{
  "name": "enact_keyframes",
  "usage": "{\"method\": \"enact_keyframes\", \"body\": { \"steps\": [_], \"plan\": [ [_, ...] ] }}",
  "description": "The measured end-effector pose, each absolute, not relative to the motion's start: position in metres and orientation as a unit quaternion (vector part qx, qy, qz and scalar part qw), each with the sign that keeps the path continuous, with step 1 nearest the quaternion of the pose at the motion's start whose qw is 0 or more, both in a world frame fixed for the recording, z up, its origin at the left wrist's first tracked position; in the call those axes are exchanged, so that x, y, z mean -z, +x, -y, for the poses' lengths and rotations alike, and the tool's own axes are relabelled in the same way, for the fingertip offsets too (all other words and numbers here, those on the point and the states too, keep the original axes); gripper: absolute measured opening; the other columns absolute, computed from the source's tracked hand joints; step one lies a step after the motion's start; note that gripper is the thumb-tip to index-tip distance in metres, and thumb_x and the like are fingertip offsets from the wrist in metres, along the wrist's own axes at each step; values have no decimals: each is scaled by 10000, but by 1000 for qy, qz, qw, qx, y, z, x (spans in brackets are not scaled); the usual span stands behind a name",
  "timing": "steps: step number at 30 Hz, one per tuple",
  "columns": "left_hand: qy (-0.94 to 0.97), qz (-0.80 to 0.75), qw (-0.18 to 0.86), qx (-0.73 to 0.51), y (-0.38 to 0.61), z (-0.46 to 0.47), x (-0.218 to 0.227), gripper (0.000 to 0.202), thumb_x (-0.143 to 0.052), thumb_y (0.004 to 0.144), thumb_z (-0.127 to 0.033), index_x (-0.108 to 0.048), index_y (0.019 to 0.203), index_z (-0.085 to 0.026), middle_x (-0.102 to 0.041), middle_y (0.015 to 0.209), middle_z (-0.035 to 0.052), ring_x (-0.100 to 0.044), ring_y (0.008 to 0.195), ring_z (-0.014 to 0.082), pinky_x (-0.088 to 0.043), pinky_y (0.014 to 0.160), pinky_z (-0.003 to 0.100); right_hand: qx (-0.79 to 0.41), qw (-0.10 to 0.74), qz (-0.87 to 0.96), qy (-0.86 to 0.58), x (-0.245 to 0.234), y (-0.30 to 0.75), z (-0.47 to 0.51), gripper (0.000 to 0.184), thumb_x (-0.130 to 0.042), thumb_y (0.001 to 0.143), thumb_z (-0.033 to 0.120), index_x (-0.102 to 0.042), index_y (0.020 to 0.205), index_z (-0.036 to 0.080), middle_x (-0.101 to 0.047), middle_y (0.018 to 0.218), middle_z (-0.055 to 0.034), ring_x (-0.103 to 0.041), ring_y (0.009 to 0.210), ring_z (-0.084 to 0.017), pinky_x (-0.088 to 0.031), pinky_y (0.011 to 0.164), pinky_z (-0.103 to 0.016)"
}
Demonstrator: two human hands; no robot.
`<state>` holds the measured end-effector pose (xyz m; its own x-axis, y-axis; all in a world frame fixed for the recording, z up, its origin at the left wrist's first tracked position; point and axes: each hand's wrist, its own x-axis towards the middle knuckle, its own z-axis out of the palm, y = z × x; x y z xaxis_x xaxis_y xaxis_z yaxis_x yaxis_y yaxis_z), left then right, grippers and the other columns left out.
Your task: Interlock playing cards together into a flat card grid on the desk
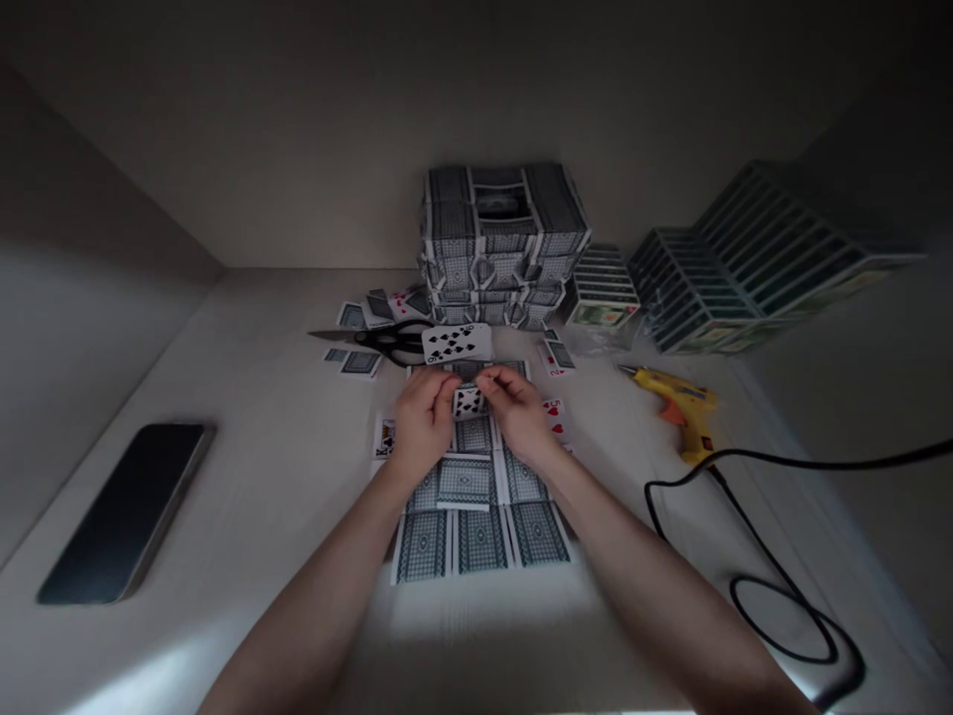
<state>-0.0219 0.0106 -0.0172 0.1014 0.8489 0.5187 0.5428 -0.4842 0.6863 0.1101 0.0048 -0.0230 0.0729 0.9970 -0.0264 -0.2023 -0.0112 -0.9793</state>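
Between my hands is a playing card [469, 402] with black pips facing me. My left hand [427, 412] pinches its left side, and my right hand [515, 405] pinches its right side. Both hands are closed over a flat sheet of face-down playing cards [482, 541] laid edge to edge. One loose card [464, 481] lies on top of that sheet. A king card [384, 437] shows by my left wrist, and a red five card [555, 417] shows beside my right hand. Just beyond my hands rests a stack of cards topped by a spade card [456, 343].
Black-handled scissors [379, 343] lie behind, among cut card pieces [361, 365]. A box built of cards [506, 243] stands at the back. Slatted card structures [696, 283] are at right, near a yellow glue gun [685, 402] with a looping black cord [774, 586]. A phone [126, 511] lies left.
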Motion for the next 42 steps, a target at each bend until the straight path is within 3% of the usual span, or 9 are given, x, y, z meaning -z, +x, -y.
{"method": "enact_keyframes", "body": {
  "steps": [4, 7, 15, 21, 33, 39, 42],
  "plan": [
    [670, -498, 255, -488, -22, -8, 16, 291, -404, 899, -356, -531, 698, -188, -540, 646, 1, -504, 625, 128, -407, 585, 243, -670, 538, 319, -399, 16, 111, -4, 275, -742, 580, 417, -603, 699, 212, -533, 638, 42, -472, 617, -120, -392, 633, -261],
    [638, -509, 303, -492, -20, -9, 16, 339, -412, 890, -407, -487, 644, -186, -465, 570, -24, -442, 549, 110, -368, 517, 225, -706, 532, 274, -379, 10, 111, -4, 300, -788, 522, 388, -585, 639, 199, -538, 609, 45, -469, 582, -108, -392, 605, -255],
    [622, -542, 261, -502, -14, -12, 18, 349, -468, 861, -385, -430, 580, -181, -377, 523, -44, -360, 515, 90, -307, 495, 222, -582, 554, 381, -457, 23, 106, -6, 257, -671, 685, 449, -567, 686, 214, -490, 598, 56, -431, 571, -106, -344, 573, -239],
    [652, -523, 300, -460, -14, -14, 21, 411, -465, 851, -395, -362, 515, -182, -301, 492, -49, -320, 484, 85, -263, 459, 224, -567, 563, 368, -475, 23, 104, -4, 269, -678, 663, 448, -558, 671, 207, -470, 569, 59, -396, 534, -101, -307, 530, -240],
    [731, -492, 155, -447, -14, -10, 18, 356, -471, 838, -227, -318, 519, -185, -343, 507, -43, -361, 505, 90, -263, 498, 240, -510, 502, 461, -525, 18, 108, -4, 219, -588, 695, 403, -538, 642, 197, -474, 576, 56, -408, 577, -116, -297, 556, -245],
    [771, -461, 77, -432, -15, -12, 20, 338, -451, 846, -173, -311, 540, -195, -367, 529, -29, -380, 541, 113, -288, 542, 263, -431, 522, 483, -556, 19, 102, 0, 228, -582, 711, 391, -534, 618, 188, -471, 561, 54, -401, 557, -107, -295, 553, -247],
    [769, -455, 76, -442, -16, -12, 18, 342, -459, 845, -172, -304, 540, -194, -354, 527, -32, -371, 545, 112, -286, 550, 265, -467, 544, 446, -536, 20, 103, 0, 243, -631, 684, 390, -541, 583, 188, -462, 534, 62, -387, 532, -96, -283, 529, -239]
  ]
}}
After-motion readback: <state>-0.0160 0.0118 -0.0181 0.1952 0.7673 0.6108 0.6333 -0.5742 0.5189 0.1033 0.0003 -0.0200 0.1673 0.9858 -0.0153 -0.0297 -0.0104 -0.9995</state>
